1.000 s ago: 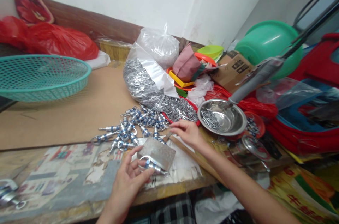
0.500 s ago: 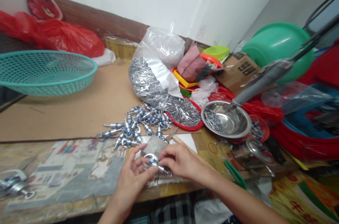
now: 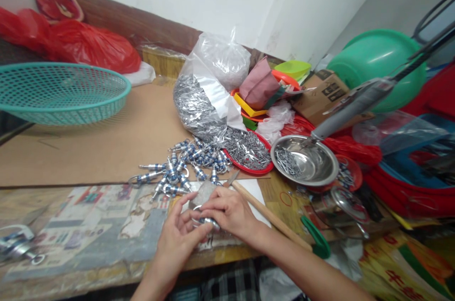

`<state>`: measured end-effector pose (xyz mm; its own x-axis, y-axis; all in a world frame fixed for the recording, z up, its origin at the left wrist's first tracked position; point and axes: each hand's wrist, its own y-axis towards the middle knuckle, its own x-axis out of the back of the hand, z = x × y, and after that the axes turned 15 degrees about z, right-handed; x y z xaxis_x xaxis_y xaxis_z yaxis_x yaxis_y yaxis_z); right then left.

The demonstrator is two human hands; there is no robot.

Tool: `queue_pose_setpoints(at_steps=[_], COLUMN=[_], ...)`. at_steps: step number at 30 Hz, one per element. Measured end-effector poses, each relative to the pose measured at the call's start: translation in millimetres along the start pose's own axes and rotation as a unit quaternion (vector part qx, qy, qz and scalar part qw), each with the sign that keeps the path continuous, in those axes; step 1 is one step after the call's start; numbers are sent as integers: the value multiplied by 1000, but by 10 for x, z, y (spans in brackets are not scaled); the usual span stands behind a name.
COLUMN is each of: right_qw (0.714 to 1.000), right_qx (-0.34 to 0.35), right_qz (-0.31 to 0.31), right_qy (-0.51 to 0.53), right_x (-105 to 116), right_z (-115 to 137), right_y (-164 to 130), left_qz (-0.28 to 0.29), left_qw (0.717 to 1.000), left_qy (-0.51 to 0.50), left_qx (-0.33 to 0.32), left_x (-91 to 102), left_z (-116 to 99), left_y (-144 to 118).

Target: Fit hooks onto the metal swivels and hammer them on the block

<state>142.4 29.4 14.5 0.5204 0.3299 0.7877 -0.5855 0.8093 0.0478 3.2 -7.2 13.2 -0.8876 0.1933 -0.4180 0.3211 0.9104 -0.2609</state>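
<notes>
Between the fingertips of my left hand (image 3: 177, 234) is a small silver-and-blue metal fitting (image 3: 211, 222) with a curved hook. My right hand (image 3: 231, 211) is closed over the same fitting from the right, its fingers hiding part of it. I cannot make out whether the right fingers hold a smaller part too. Just behind both hands stands a grey block (image 3: 203, 192). A heap of similar blue-banded fittings (image 3: 174, 170) lies beyond it. A wooden handle (image 3: 273, 218) slants away beside my right forearm, and a short blade (image 3: 232, 178) lies near its far end.
To the right stand a red tray (image 3: 263, 168) of small metal pieces and a steel bowl (image 3: 329, 168) with pins. A clear bag (image 3: 199, 106) of metal parts leans behind them. At left is a turquoise basket (image 3: 71, 114); another fitting (image 3: 17, 249) lies at the near left.
My right hand has shifted up and left over the fitting, covering more of it and uncovering the wooden handle. My left hand has stayed in place.
</notes>
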Motion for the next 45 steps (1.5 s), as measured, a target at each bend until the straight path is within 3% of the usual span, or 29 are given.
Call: queue_pose_setpoints(at_steps=[5, 9, 10, 12, 15, 17, 20, 24, 27, 31, 35, 38, 42, 45], right_qw=[998, 981, 979, 974, 963, 966, 979, 991, 988, 984, 986, 991, 983, 979], right_qx=[12, -83, -123, -198, -248, -240, -167, -57, -18, -51, -43, -68, -153, -183], right_qz=[-62, -171, -166, -89, 10, -14, -73, -30, -35, 3, -57, -37, -99, -81], right_qy=[-8, 23, -2, -71, -107, -96, -86, -118, -146, -171, -152, -112, -32, -40], right_x=[10, 234, 283, 341, 342, 340, 395, 478, 446, 335, 245, 204, 197, 244], right_z=[26, -156, -242, -417, -555, -500, -237, 127, 207, 155, 133, 64, -261, -565], right_y=[1, -258, -367, -590, -819, -870, -874, -904, -934, -968, -1048, -1073, -950, -763], left_qz=[5, 0, -3, -9, -13, -10, -2, -5, -3, -9, -13, -9, -5, 17], left_qw=[1000, 1000, 1000, 1000, 1000, 1000, 1000, 999, 999, 999, 999, 999, 997, 984], left_qy=[3, 15, 14, 10, 7, 10, 25, 41, 38, 33, 31, 34, 70, 178], left_qx=[5, 9, 5, -2, -7, -8, -5, 5, 2, -1, 1, 0, 17, 26], left_x=[0, 8, 8, 4, -2, 2, 25, 49, 35, 0, -14, -12, 24, 84], left_z=[-32, -29, -24, -13, -3, 4, 16, 16, -5, -40, -54, -54, -62, -51], left_y=[-11, -8, -6, -2, 4, 7, 13, 10, -1, -10, -10, -18, -20, -1])
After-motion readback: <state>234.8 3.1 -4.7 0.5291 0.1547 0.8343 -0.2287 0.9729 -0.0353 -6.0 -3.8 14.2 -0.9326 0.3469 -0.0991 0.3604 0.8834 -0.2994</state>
